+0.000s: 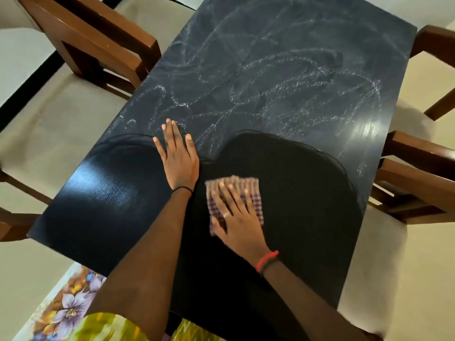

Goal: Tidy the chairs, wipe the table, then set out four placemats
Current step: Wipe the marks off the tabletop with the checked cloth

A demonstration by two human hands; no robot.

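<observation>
**Flat palm on the cloth as the wipe reaches mid-desk**

Your right grip [236, 212] lies flat and released on the folded checked cloth [246, 187], fingers spread. It is pressing the cloth rather than grasping it, and both are blurred. The cloth sits on the near half of the desk [307, 217], a little right of centre. Your left grip [178, 161] is also released and holds nothing. It rests flat on the bare top just beside the cloth, fingertips at the edge of the whitish streaks [270, 89].

The near half looks dark and clean, while the far half is covered in smears, so the wipe appears about half done. To do it well, keep the palm flat with your weight spread evenly. Overlap each pass across the short width and work towards the far end. Lift the left grip so the patch beneath it gets wiped too.

The cloth is nearly square. Its slightly longer side runs near to far, roughly in line with the desk's own long axis, and its far edge faces the streaks. Wooden chairs stand on the left [93, 45] and the right [418, 173].
</observation>
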